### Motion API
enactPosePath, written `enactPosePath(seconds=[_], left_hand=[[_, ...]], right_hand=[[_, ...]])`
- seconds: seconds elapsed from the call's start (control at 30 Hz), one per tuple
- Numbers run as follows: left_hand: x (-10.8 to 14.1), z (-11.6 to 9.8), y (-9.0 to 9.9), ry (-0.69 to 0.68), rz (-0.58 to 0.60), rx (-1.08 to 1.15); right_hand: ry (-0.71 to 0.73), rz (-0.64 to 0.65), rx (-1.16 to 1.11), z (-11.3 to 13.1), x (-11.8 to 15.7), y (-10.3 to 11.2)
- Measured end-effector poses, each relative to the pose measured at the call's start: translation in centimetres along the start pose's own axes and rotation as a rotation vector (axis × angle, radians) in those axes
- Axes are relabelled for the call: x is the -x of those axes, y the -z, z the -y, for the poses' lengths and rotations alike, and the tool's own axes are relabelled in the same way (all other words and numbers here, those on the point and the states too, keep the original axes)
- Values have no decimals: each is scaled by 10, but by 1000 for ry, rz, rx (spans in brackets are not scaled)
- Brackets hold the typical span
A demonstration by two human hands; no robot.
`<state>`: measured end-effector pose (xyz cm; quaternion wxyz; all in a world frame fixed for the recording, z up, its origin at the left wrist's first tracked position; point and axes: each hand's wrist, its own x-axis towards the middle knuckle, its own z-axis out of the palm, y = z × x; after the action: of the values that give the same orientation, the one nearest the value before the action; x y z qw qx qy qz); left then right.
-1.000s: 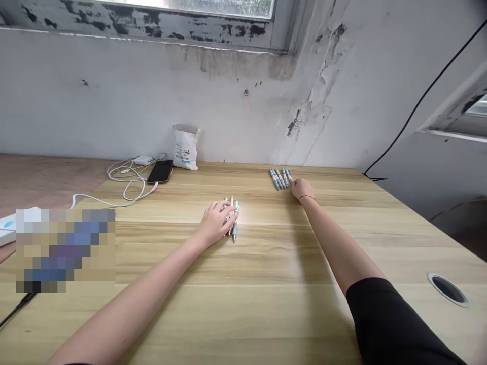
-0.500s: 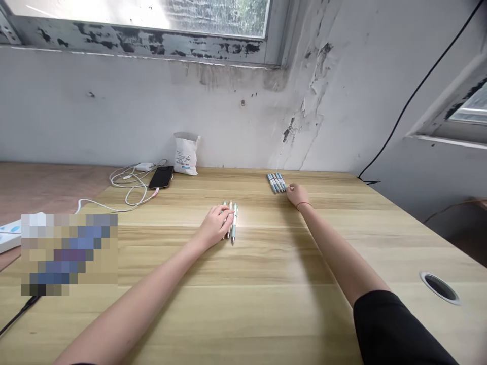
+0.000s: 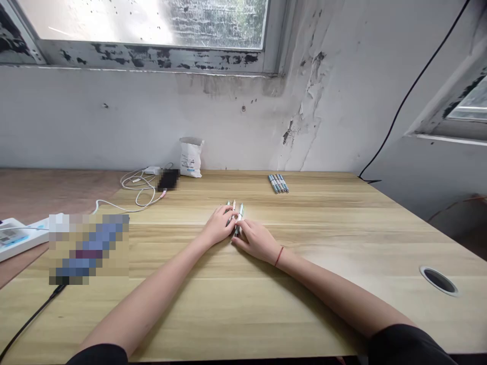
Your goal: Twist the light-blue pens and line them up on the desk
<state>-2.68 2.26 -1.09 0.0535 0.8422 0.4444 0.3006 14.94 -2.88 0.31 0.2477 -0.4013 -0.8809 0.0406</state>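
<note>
Several pens with pale teal and white barrels (image 3: 235, 215) lie close together, nearly parallel, on the wooden table top (image 3: 304, 299). My left hand (image 3: 218, 225) lies over them, its fingers covering their middle. My right hand (image 3: 256, 241) rests beside it, fingertips against the lower end of the pens and touching my left hand. Whether it grips a pen is hidden. Farther back, a second row of several blue-and-white pens (image 3: 278, 183) lies side by side with no hand near it. A thin red band circles my right wrist.
A white paper bag (image 3: 190, 158), a blurred phone (image 3: 168, 179) and tangled white cables (image 3: 140, 183) lie at the table's back left. A white power strip (image 3: 19, 238) sits at far left. A round cable grommet (image 3: 439, 280) is set in the table's right side.
My right hand has moved from beside the far row of pens to the group under my left hand. The view has tilted upward, showing more window and table edge.
</note>
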Motion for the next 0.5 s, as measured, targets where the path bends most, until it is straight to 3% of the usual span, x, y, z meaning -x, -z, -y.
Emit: enactPosePath(seconds=[0.27,0.37,0.5], left_hand=[[0,-4,0,-1,3,-18],[0,-3,-1,-3,4,-15],[1,-5,1,-24,-41,-15]], right_hand=[[-123,54,99,-12,1,4],[-263,20,-47,-24,8,13],[-563,-136,-356,-55,18,26]])
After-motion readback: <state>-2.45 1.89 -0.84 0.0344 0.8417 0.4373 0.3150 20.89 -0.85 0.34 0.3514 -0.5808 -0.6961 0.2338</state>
